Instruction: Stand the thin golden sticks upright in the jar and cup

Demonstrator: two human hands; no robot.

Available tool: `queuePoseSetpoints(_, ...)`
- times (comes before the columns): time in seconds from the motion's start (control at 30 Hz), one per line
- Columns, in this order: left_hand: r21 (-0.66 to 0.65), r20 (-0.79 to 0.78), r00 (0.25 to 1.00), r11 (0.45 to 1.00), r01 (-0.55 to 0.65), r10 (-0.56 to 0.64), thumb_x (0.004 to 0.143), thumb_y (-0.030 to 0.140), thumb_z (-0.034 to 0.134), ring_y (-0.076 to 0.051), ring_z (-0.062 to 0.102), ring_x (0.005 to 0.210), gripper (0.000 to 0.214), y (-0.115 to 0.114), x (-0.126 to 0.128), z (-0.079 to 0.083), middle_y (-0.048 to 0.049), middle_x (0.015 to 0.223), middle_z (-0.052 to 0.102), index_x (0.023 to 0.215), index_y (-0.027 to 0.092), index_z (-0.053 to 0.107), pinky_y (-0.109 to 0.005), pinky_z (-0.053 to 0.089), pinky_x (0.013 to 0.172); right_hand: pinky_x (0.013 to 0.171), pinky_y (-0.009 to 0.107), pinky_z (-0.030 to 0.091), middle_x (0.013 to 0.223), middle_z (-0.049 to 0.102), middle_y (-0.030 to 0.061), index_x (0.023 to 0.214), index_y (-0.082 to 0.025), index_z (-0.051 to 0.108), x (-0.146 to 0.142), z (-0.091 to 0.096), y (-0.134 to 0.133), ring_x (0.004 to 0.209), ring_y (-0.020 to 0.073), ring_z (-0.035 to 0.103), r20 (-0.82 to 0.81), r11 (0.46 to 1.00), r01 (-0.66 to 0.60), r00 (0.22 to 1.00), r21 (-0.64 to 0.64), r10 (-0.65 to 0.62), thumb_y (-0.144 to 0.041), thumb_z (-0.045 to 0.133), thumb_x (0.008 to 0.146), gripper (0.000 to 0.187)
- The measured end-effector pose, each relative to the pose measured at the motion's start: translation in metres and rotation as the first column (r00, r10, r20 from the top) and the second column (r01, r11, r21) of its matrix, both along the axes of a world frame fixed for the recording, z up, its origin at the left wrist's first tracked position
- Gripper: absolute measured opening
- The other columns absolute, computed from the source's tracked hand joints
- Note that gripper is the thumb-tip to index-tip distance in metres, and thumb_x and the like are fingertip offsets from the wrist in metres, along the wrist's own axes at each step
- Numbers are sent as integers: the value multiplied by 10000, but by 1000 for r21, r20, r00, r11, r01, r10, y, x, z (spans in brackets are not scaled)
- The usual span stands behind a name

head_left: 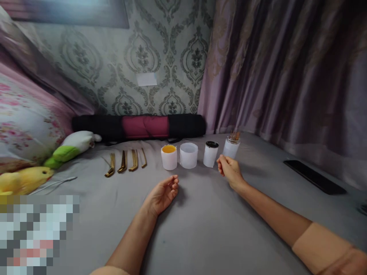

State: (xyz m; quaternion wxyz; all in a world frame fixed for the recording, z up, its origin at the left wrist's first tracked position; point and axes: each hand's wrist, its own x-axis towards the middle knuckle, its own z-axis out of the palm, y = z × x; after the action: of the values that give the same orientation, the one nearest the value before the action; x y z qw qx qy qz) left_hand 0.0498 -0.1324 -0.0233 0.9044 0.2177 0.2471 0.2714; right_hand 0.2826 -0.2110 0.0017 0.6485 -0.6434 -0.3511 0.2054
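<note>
My left hand point(164, 194) rests low over the grey bed sheet, palm turned up and fingers loosely curled, with nothing seen in it. Just beyond it stand a white-wrapped container with a yellow inside point(169, 159) and a wider white tub point(188, 156). My right hand point(230, 171) is closed in a pinch, and whatever it may hold is hidden. It is in front of a white-wrapped glass jar point(231, 148) with brown sticks point(236, 136) standing in it. Left of that hand is a white-wrapped cup with a black rim point(211, 154).
Bundles of bent golden-brown strips point(123, 162) lie in a row at the left. Beside them are a yellow plush toy point(27, 178), a green-white plush point(73, 147) and a white cable point(57, 182). A black-maroon bolster point(145, 126) lines the wall; a black phone point(314, 176) lies right.
</note>
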Motion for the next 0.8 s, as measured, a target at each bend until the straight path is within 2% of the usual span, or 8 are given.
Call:
queuePoseSetpoints(0.17, 15, 16, 1000, 1000, 2, -2, 767, 97, 512, -38, 458, 508, 57, 0, 0, 0, -14, 669, 525, 819, 94, 537, -128, 368, 421, 340, 175, 289, 491, 457, -36, 655, -165, 503, -27, -13, 12, 378, 65, 418, -34, 991, -104, 994, -83, 102, -511, 462, 725, 355)
queuePoseSetpoints(0.33, 33, 24, 1000, 999, -2, 2, 732, 98, 563, -32, 453, 504, 66, 0, 0, 0, -13, 668, 530, 797, 91, 551, -126, 339, 414, 351, 173, 309, 518, 469, -26, 682, -160, 518, -48, -19, 26, 394, 69, 436, 1, 974, -186, 982, -128, 188, -526, 449, 737, 377)
queuePoseSetpoints(0.57, 33, 46, 999, 999, 4, -5, 731, 110, 569, -29, 446, 512, 63, 3, 0, -1, -21, 669, 539, 791, 91, 563, -127, 330, 427, 362, 177, 327, 533, 489, -7, 706, -153, 539, -56, -32, 39, 402, 78, 458, 158, 966, -205, 960, -155, 229, -548, 399, 766, 423)
queuePoseSetpoints(0.8, 17, 36, 999, 1000, 15, -16, 744, 116, 550, -35, 447, 514, 55, 4, -1, 0, -27, 673, 536, 789, 87, 564, -131, 335, 432, 361, 189, 327, 527, 483, -5, 702, -155, 543, -55, -41, 38, 400, 83, 444, 184, 962, -226, 950, -156, 253, -555, 408, 762, 426)
